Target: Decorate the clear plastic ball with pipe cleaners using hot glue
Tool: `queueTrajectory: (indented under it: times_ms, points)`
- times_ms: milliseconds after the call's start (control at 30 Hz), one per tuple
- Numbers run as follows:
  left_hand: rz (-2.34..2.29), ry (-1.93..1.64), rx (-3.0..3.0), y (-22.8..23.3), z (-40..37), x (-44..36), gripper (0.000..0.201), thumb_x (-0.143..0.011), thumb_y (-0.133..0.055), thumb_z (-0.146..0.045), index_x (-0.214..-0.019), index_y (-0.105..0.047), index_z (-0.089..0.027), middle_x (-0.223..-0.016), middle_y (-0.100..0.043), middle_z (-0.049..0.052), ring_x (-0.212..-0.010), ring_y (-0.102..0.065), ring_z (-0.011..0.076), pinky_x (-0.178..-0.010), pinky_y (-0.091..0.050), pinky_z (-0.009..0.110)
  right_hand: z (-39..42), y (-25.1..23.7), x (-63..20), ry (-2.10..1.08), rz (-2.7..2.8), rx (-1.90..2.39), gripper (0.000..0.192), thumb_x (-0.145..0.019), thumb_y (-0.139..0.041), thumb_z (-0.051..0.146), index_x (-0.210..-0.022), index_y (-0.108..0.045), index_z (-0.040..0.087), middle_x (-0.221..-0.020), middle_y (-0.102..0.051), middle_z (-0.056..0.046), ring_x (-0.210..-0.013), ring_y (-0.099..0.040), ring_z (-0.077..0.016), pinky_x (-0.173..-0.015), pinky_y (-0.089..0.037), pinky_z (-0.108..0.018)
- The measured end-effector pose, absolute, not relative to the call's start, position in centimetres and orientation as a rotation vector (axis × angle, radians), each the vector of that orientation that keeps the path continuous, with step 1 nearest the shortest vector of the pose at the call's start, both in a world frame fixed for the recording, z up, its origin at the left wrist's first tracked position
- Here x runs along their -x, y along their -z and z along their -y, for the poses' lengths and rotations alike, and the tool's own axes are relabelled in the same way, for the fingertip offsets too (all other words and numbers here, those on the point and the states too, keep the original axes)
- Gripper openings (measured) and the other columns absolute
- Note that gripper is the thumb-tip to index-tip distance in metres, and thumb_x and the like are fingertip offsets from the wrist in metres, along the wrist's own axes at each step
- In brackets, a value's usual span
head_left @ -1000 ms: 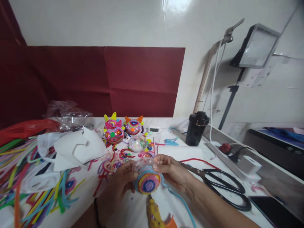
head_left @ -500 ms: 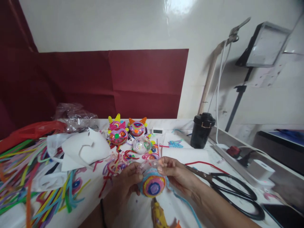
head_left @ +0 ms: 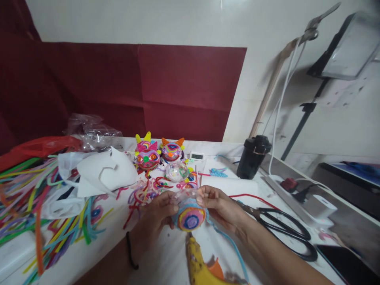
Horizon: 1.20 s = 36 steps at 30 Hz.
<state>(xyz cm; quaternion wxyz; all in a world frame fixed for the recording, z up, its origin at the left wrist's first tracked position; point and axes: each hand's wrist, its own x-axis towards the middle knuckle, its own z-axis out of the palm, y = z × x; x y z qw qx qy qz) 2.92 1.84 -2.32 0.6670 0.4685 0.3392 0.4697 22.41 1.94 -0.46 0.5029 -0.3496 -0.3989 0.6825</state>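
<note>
Between both hands is a clear plastic ball (head_left: 190,218), its near side covered with coiled pipe cleaner in rings of purple, blue, pink, yellow and light blue. My left hand (head_left: 158,211) grips its left side with closed fingers. On the upper right, my right hand (head_left: 220,206) pinches the ball, thumb at the light-blue ring. A loose light-blue pipe cleaner (head_left: 230,240) trails from the ball's right side down to the table. Just below the ball lies a yellow glue gun (head_left: 195,259) with an orange trigger, nozzle pointing up towards the ball.
Pipe cleaners (head_left: 29,194) and white scrap paper (head_left: 102,174) cover the left. Finished decorated balls (head_left: 148,158) stand behind, beside another clear ball (head_left: 177,171). Black scissors (head_left: 285,223), a phone (head_left: 344,263), a black cup (head_left: 253,157) and a power strip (head_left: 285,190) are at right.
The view has tipped downward, so the table sits higher and more of the glue gun shows. Both hands keep their hold on the ball, with little visible change in grip.
</note>
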Motion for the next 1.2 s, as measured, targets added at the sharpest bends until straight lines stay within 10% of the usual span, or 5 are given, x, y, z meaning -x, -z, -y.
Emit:
queueTrajectory:
  times_ms: [1200]
  points:
    - [-0.715,-1.019,-1.03,2.1,-1.66,-2.85,0.014,-0.073,-0.065,-0.029,-0.081,-0.061,-0.018,-0.065,-0.059,-0.002,-0.051,-0.054,0.0106,-0.042,-0.043,0.019,-1.94,0.43,-22.53,-1.686,0.966,0.84,0.034,-0.046,-0.092,0.024,-0.066,-0.066,0.015,-0.059,-0.06,0.004,-0.055,-0.051,-0.0098,-0.058,-0.037,-0.023]
